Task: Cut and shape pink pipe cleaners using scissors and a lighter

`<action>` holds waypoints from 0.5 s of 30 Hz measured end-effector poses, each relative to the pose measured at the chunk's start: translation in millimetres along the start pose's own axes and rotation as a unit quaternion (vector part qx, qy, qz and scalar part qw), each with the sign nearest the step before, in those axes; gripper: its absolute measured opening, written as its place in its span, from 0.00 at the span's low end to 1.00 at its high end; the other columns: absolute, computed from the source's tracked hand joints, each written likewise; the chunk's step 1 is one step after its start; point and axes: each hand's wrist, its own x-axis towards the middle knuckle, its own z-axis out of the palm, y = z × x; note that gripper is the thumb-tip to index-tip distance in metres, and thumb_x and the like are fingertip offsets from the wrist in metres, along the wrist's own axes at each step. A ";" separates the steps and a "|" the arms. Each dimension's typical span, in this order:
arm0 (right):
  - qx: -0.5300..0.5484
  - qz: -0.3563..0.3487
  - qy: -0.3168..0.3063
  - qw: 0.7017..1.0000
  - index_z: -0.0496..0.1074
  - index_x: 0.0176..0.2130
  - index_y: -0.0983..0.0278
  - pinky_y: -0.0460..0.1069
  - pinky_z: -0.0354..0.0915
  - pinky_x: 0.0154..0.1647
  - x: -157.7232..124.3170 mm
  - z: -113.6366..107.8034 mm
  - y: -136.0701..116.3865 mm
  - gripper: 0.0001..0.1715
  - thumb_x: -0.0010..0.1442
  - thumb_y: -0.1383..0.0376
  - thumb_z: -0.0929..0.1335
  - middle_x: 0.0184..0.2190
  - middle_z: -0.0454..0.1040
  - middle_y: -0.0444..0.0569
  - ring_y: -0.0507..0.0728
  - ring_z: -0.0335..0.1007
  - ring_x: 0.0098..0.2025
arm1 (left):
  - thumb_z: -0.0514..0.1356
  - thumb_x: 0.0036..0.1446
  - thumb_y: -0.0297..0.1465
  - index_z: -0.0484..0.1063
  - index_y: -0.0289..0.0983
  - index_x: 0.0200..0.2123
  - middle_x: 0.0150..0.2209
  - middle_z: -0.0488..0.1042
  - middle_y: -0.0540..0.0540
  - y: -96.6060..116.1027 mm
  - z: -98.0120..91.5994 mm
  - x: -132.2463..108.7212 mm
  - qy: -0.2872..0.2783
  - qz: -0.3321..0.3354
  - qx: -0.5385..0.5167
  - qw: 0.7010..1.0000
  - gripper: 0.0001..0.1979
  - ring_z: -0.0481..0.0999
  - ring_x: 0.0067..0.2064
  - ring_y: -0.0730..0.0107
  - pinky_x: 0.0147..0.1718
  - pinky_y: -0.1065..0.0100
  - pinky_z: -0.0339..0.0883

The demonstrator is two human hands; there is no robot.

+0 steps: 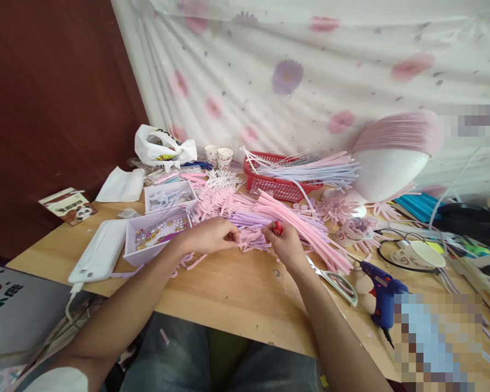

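Note:
My left hand [214, 235] is closed in a pinch over the near edge of the pile. Whatever its fingertips hold is too small to make out. Just to its right, my right hand [288, 245] is wrapped around a small red tool [276, 227], most of it hidden in the fist. Between and behind both hands lie short bent pink pipe cleaners [251, 238] and purple pipe cleaners [245, 219]. A bundle of long pink pipe cleaners [302, 223] slants past my right hand. Scissors [335, 283] rest beside my right wrist.
Left stand white boxes of beads [133, 247] and a white power bank [98, 250]. A red basket [273, 189] of pipe cleaners is behind. Rightward are a blue glue gun [381, 288], a paper cup [422, 255] and a white foam head [386, 169]. The wooden table's [237, 294] edge is near my lap.

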 end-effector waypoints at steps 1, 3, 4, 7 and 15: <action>-0.009 0.001 -0.028 1.000 0.66 0.20 0.64 0.46 0.52 0.24 -0.9 0.5 0.1 0.15 0.53 0.58 0.67 0.16 0.63 0.40 0.50 0.54 0.21 | 0.59 0.51 0.25 0.79 0.38 0.30 0.29 0.80 0.49 -1.9 -1.8 1.6 0.023 -0.003 -0.018 1.000 0.07 0.74 0.30 0.69 0.29 0.72 0.58; -0.024 -0.002 -0.072 0.997 0.64 0.19 0.63 0.45 0.49 0.22 -3.4 2.0 0.8 0.16 0.51 0.59 0.68 0.15 0.60 0.38 0.49 0.52 0.20 | 0.60 0.53 0.28 0.78 0.36 0.31 0.30 0.80 0.47 -5.7 -0.7 5.7 0.077 -0.016 -0.067 0.995 0.06 0.76 0.31 0.67 0.31 0.71 0.62; -0.032 -0.004 -0.088 0.996 0.63 0.18 0.63 0.45 0.48 0.21 -4.7 2.8 1.4 0.16 0.50 0.59 0.68 0.14 0.58 0.37 0.48 0.50 0.19 | 0.60 0.54 0.29 0.78 0.36 0.31 0.29 0.80 0.47 -7.4 1.8 8.1 0.104 -0.019 -0.095 0.990 0.06 0.76 0.31 0.67 0.32 0.71 0.63; -0.076 -0.015 -0.105 0.991 0.61 0.15 0.63 0.45 0.44 0.19 -7.4 4.7 3.8 0.19 0.50 0.59 0.68 0.13 0.52 0.36 0.47 0.45 0.18 | 0.61 0.51 0.28 0.78 0.35 0.30 0.28 0.80 0.46 -11.2 12.2 14.6 0.144 -0.035 -0.148 0.978 0.05 0.76 0.30 0.67 0.31 0.71 0.65; -0.141 -0.018 0.068 0.988 0.72 0.20 0.65 0.46 0.47 0.20 3.0 -12.2 -10.7 0.21 0.57 0.56 0.65 0.12 0.55 0.39 0.50 0.51 0.17 | 0.64 0.51 0.28 0.78 0.33 0.35 0.24 0.77 0.48 -9.5 26.6 22.3 0.133 -0.077 -0.255 0.955 0.07 0.73 0.23 0.73 0.23 0.73 0.66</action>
